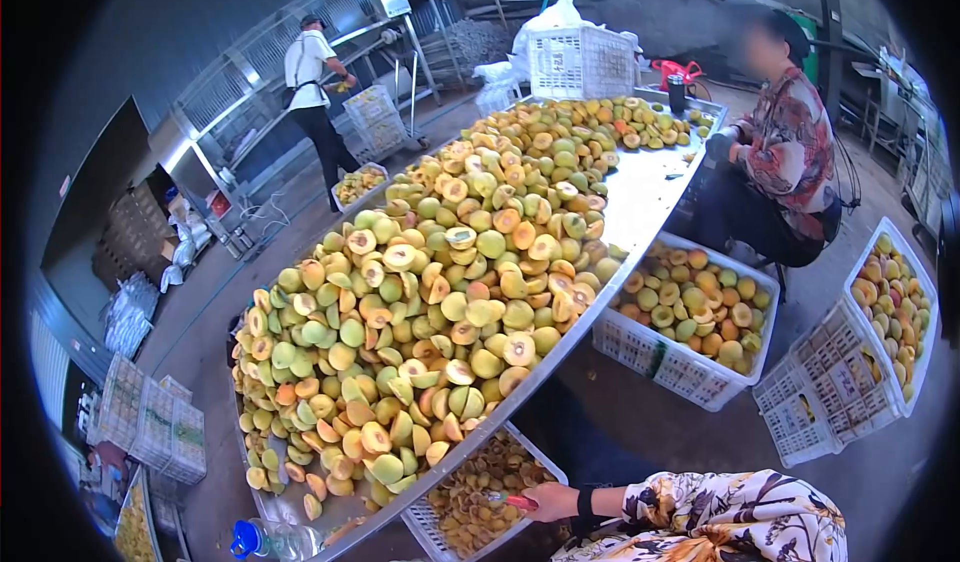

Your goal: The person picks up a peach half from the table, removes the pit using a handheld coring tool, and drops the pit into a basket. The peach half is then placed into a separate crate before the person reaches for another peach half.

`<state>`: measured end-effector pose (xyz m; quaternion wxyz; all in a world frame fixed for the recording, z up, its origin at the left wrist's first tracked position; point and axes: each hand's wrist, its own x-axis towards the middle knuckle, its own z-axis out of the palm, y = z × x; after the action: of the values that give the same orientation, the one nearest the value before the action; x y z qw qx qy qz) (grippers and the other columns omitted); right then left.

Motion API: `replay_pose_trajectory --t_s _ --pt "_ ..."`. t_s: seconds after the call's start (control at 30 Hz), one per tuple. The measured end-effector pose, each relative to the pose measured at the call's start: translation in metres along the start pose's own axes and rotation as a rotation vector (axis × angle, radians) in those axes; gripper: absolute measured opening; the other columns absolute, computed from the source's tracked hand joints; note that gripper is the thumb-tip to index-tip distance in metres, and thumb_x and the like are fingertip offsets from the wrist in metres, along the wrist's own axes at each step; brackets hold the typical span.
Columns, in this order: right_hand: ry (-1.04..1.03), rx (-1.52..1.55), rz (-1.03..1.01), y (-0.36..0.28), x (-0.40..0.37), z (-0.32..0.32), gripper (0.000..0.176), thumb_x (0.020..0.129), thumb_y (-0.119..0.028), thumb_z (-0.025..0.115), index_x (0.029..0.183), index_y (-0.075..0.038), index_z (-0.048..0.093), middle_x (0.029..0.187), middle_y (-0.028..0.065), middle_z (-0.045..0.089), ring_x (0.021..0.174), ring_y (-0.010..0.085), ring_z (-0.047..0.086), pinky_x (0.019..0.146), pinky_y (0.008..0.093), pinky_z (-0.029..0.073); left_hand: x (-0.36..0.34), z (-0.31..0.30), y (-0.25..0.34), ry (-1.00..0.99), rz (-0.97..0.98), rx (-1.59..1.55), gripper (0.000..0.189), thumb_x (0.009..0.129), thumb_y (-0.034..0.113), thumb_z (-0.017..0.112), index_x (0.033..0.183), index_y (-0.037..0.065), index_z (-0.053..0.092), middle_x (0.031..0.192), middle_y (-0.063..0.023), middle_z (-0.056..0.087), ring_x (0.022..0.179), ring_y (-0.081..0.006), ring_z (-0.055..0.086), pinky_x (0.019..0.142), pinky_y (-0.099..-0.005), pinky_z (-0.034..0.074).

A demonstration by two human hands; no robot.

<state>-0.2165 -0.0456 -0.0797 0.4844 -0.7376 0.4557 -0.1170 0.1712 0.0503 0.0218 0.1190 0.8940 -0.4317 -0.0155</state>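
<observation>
My right hand reaches in from the lower right, in a flowered sleeve with a black band at the wrist. Its fingers are closed around a small red-handled tool with a short metal end; its exact kind is too small to make out. Hand and tool are over a white plastic crate filled with brown fruit pits and scraps. Beside them, a metal table carries a large heap of halved yellow-green peaches or similar stone fruit. My left hand is out of view.
White crates of fruit stand on the right. A seated person is at the table's far side; another person stands by a metal machine. A blue-capped bottle lies at the near table edge.
</observation>
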Motion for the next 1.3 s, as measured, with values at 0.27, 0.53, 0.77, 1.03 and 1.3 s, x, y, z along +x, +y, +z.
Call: replay_pose_trajectory --t_s 0.27,0.53,0.77,1.03,1.3 --pt "0.216 -0.065 -0.153 -0.002 -0.012 0.001 0.021 0.072 -0.022 0.057 0.088 -0.010 0.058 0.072 0.0155 0.059 0.072 0.0319 0.059 0.066 0.0421 0.045 0.073 0.054 0.130 0.081 0.523 -0.180 0.055 0.077 0.040 0.058 0.117 0.005 0.050 0.113 -0.0217 0.052 0.105 -0.0348 0.049 0.090 -0.0390 0.039" --pt "0.096 -0.034 -0.039 0.016 -0.039 -0.004 0.022 0.072 -0.025 0.058 0.084 -0.007 0.056 0.072 0.0158 0.060 0.071 0.0333 0.059 0.064 0.0420 0.045 0.077 0.090 0.168 0.077 0.378 0.040 0.073 0.067 0.050 0.065 0.120 0.004 0.048 0.118 -0.0229 0.048 0.110 -0.0344 0.046 0.094 -0.0398 0.037" --pt "0.143 0.049 0.033 -0.006 -0.040 -0.003 0.021 0.072 -0.023 0.057 0.084 -0.005 0.054 0.072 0.0206 0.059 0.071 0.0350 0.059 0.062 0.0420 0.046 0.068 0.099 0.166 0.252 0.434 -0.157 0.066 0.062 0.034 0.072 0.118 0.008 0.047 0.099 -0.0196 0.055 0.092 -0.0345 0.055 0.078 -0.0401 0.045" --pt "0.393 0.348 -0.206 -0.062 -0.009 -0.042 0.037 0.073 -0.014 0.064 0.105 -0.001 0.051 0.065 0.0034 0.053 0.054 0.0097 0.051 0.049 0.0268 0.044 0.002 0.032 0.183 -0.553 0.050 -2.118 0.051 0.080 0.040 0.056 0.116 0.005 0.048 0.093 -0.0119 0.061 0.067 -0.0194 0.059 0.043 -0.0230 0.042" --pt "0.300 0.231 -0.448 -0.099 0.019 -0.044 0.052 0.075 -0.032 0.069 0.110 0.001 0.051 0.070 0.0067 0.057 0.060 0.0147 0.054 0.058 0.0279 0.045 -0.063 0.047 0.183 -1.083 -0.230 -2.013 0.075 0.078 0.068 0.035 0.094 -0.002 0.056 0.069 -0.0178 0.061 0.042 -0.0241 0.057 0.027 -0.0230 0.036"
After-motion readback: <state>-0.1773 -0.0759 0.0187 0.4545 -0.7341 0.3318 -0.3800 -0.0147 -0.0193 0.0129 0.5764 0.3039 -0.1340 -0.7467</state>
